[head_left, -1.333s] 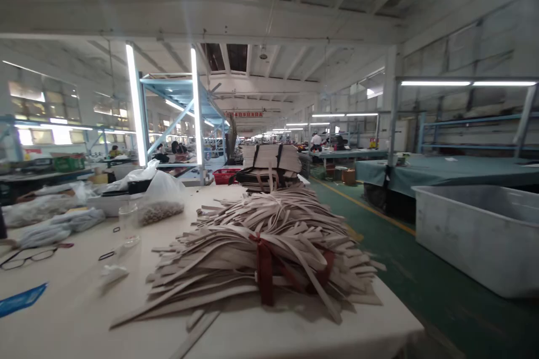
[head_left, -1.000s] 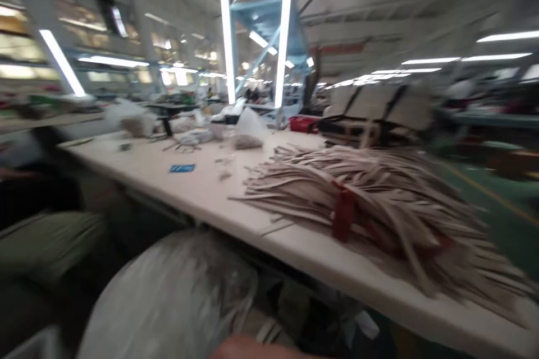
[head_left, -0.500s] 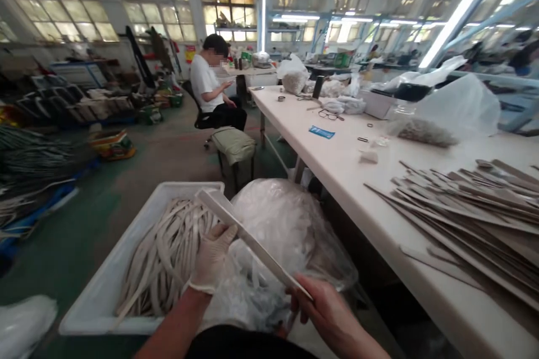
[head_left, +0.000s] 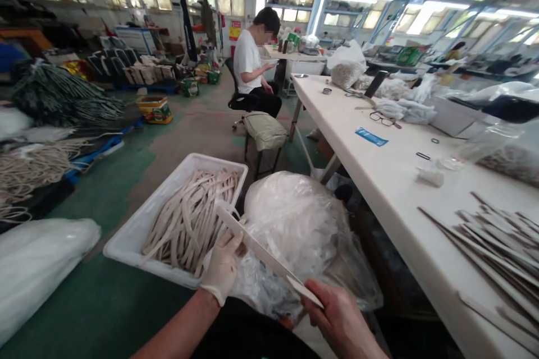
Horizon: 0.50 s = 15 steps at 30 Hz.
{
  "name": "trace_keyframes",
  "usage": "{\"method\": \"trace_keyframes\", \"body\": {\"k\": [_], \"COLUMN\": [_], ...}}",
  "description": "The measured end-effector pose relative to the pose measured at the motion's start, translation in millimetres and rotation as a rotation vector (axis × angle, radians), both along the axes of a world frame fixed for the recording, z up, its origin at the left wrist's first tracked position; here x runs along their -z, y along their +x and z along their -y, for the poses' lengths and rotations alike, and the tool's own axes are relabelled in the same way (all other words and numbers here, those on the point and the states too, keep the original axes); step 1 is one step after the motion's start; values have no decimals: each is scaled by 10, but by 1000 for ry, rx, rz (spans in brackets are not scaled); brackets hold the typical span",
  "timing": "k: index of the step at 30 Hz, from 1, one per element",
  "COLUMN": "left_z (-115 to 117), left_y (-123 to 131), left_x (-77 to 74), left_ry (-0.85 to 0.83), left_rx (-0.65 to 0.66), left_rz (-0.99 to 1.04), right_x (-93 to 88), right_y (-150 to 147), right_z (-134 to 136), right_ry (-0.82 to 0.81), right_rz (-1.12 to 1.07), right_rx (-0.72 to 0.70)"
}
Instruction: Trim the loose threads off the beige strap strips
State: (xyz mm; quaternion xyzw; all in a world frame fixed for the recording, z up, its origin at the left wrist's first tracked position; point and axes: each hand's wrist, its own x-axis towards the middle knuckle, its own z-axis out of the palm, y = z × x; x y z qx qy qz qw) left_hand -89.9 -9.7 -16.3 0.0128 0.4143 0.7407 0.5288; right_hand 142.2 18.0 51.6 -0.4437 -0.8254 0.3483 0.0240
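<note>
A long, flat, pale strap (head_left: pixel 269 261) slants between my hands, over a plastic-covered bundle. My left hand (head_left: pixel 223 263), in a thin whitish glove, pinches the strap near its upper end. My bare right hand (head_left: pixel 337 314) is closed on its lower end, where a pale pointed tip shows beside the thumb. My right fingers are partly hidden below the strap. Just left of my gloved hand, a white plastic tub (head_left: pixel 138 269) holds a heap of similar beige straps (head_left: pixel 189 219).
Clear plastic wraps a large bundle (head_left: pixel 295 219) beside the tub. Along the right runs a white table (head_left: pixel 379 179) with dark-edged strips (head_left: pixel 497 258), glasses (head_left: pixel 382 119) and a blue packet (head_left: pixel 371 137). Beyond a stool (head_left: pixel 265 132), a person (head_left: pixel 250 61) sits.
My view has turned left, so the tub, table and seated person appear farther right. Both hands keep hold of the strap, with its slant much the same.
</note>
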Motion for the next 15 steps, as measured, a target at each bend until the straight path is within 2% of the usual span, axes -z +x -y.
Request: {"method": "trace_keyframes", "body": {"k": [3, 6, 11, 13, 15], "left_z": [24, 7, -8, 0, 3], "left_y": [156, 174, 54, 112, 232], "left_x": [34, 8, -15, -17, -26], "left_ry": [22, 37, 7, 1, 4], "left_rx": [53, 60, 3, 8, 74], "left_rz": [46, 19, -33, -27, -23], "right_x": [-24, -33, 17, 42, 44], "right_y": [-159, -238, -91, -73, -113], "right_z": [-26, -62, -91, -84, -77], "right_ry": [19, 17, -33, -2, 44], "right_rz": [21, 0, 16, 66, 97], "right_rx": [-23, -21, 9, 18, 37]}}
